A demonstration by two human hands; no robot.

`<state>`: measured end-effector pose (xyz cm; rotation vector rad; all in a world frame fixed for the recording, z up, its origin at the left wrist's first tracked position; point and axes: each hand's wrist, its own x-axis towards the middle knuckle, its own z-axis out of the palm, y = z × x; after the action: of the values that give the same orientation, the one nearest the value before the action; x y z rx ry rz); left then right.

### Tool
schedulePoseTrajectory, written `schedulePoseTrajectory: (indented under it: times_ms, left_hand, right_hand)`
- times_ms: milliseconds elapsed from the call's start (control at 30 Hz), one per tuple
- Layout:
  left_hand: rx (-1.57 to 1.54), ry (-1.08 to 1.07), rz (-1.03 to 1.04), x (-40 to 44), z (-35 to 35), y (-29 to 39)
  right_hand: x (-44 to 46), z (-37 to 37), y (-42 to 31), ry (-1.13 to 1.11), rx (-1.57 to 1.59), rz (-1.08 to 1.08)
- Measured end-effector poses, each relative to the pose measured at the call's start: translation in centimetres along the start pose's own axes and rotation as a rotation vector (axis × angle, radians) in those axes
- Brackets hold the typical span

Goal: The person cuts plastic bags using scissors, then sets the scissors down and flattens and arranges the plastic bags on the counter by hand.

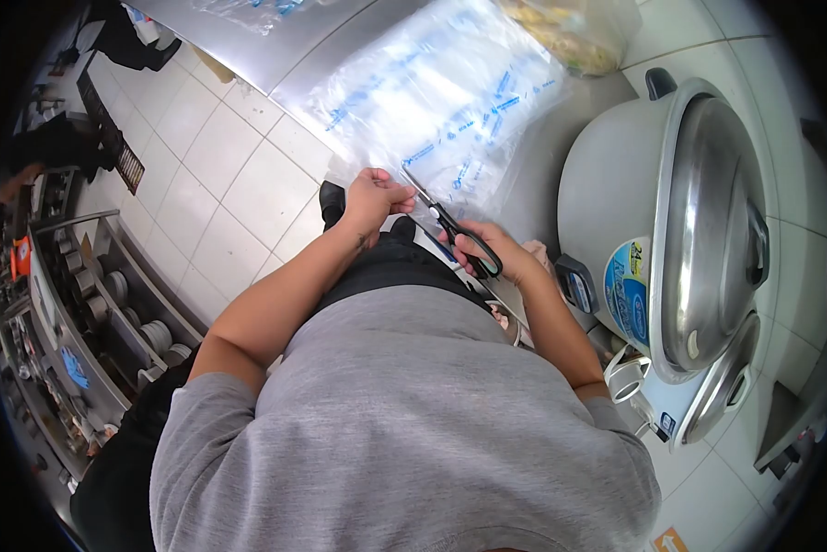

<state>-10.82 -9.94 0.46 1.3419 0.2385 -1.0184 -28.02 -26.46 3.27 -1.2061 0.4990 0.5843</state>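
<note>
A large clear plastic package with blue print [450,101] lies on the steel table in front of me. My left hand [374,202] is closed in a pinch at its near edge, with the thin plastic between the fingertips. My right hand [476,247] grips black-handled scissors [443,221], fingers in and around the handle loops. The scissor blades point away from me and lie against the near edge of the plastic, just right of my left fingertips. Whether the blades are parted is hard to make out.
Beyond the package stands a clear bag of yellowish food [570,32]. On my right is a big lidded metal pot [616,184]. The steel table edge [271,94] runs at the upper left. Shelves with stacked dishes [124,313] and a dark-clothed person [59,147] are at left.
</note>
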Motion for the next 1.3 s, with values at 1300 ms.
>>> schedulePoseTrajectory:
  times_ms: [1300]
  left_hand:
    - [0.297,-0.364,-0.085,-0.8,-0.8,0.5]
  right_hand:
    - [6.5,-0.3,-5.5,0.031,-0.247,-0.042]
